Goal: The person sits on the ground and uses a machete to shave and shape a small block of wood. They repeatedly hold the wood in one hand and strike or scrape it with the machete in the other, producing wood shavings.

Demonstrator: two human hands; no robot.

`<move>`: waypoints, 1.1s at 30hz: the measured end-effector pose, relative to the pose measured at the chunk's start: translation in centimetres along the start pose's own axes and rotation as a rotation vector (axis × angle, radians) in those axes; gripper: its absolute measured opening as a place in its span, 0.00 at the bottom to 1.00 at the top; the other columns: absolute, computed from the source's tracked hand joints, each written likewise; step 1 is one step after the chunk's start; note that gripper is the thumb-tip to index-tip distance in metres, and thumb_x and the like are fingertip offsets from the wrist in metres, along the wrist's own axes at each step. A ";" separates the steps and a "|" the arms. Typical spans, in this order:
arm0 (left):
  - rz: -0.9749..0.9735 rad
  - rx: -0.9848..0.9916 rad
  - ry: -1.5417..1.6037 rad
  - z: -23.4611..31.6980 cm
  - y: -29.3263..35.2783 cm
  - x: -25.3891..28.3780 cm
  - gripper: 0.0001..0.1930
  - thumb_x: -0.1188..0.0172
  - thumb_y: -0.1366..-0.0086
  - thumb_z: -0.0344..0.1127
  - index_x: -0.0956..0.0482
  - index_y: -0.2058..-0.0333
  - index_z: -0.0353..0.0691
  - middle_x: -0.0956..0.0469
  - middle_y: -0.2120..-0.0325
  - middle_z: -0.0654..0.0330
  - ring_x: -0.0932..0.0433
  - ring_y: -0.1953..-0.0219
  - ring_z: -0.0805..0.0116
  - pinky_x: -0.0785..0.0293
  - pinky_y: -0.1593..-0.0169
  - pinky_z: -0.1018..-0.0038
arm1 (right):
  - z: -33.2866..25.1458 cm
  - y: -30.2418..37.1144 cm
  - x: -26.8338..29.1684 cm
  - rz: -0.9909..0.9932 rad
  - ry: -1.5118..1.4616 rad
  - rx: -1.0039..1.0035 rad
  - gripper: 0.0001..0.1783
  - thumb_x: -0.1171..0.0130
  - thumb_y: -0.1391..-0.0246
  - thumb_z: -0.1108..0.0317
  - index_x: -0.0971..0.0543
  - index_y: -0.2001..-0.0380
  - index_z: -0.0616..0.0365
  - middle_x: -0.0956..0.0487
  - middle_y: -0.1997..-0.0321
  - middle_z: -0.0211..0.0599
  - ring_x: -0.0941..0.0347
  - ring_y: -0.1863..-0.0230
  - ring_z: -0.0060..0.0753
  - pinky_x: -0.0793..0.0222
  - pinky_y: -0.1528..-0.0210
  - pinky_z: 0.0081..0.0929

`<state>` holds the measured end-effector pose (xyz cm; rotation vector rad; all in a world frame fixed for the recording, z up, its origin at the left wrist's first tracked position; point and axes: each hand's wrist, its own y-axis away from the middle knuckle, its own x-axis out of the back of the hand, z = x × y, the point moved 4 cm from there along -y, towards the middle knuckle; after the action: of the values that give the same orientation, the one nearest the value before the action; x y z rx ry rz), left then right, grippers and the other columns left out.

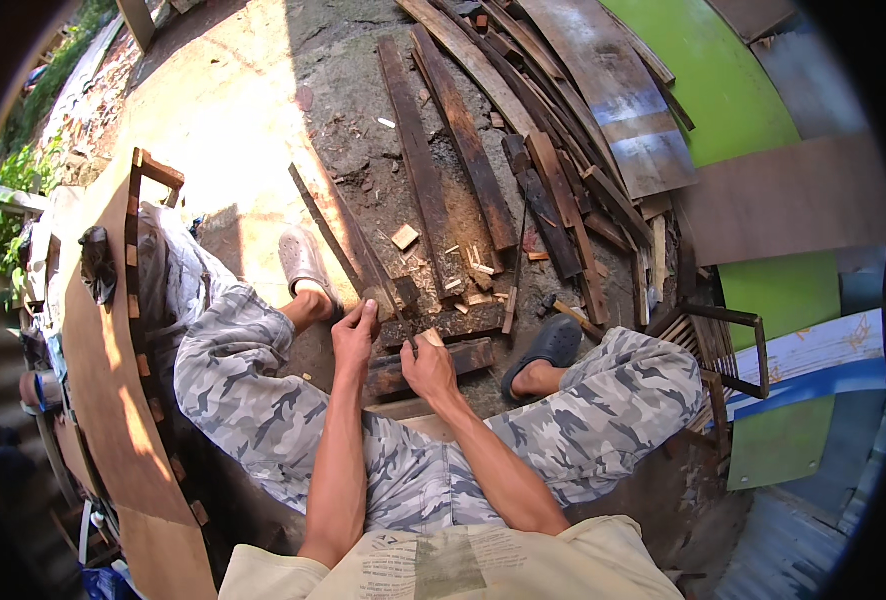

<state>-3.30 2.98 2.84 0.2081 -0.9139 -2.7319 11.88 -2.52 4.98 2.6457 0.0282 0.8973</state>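
A long dark wooden plank (341, 222) slants away from me between my feet, its near end close to my hands. My left hand (353, 335) is closed at that near end, thumb up, gripping the plank's edge. Just to its right, my right hand (430, 370) is closed on a thin dark tool (410, 338), whose slim end points forward toward the plank; its exact kind is not clear. A pale piece of wood shows beside the right fingers. Under and in front of the hands lie short thick wooden blocks (473, 355), with light wood chips (480, 268) scattered beyond.
Two dark boards (468, 135) lie ahead on the ground. Stacked timber (563, 85) fills the far right. A hammer (575, 312) lies by my right shoe (546, 352). A curved wooden panel (113, 380) stands at left; green sheets (733, 90) and a wooden frame (738, 345) are at right.
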 end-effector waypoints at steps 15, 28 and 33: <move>-0.052 -0.081 -0.020 -0.2 -0.8 -0.7 0.15 0.35 0.27 0.42 0.15 0.61 0.33 0.32 0.79 0.74 0.40 0.79 0.83 0.44 0.75 0.79 | -1.9 -0.4 2.5 0.262 -0.226 0.102 0.17 0.46 0.34 0.58 0.22 0.66 0.64 0.18 0.68 0.63 0.20 0.63 0.69 0.25 0.61 0.58; 0.002 -0.094 -0.081 -0.4 -1.0 -0.4 0.16 0.34 0.28 0.43 0.14 0.59 0.32 0.32 0.79 0.74 0.40 0.78 0.83 0.45 0.75 0.79 | -0.1 -0.9 1.3 0.186 -0.105 0.055 0.17 0.45 0.35 0.57 0.21 0.64 0.63 0.18 0.67 0.64 0.20 0.62 0.70 0.25 0.61 0.59; -0.008 -0.065 -0.040 -0.6 -0.4 -0.3 0.15 0.35 0.27 0.43 0.15 0.66 0.35 0.33 0.79 0.74 0.42 0.79 0.83 0.47 0.75 0.78 | 0.9 -0.4 0.3 0.068 0.002 -0.029 0.13 0.44 0.36 0.60 0.21 0.63 0.61 0.20 0.73 0.63 0.21 0.64 0.70 0.27 0.61 0.60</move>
<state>-2.95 3.05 2.14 0.1452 -0.8345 -2.7773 12.74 -2.35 4.33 2.6335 -0.0745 0.9154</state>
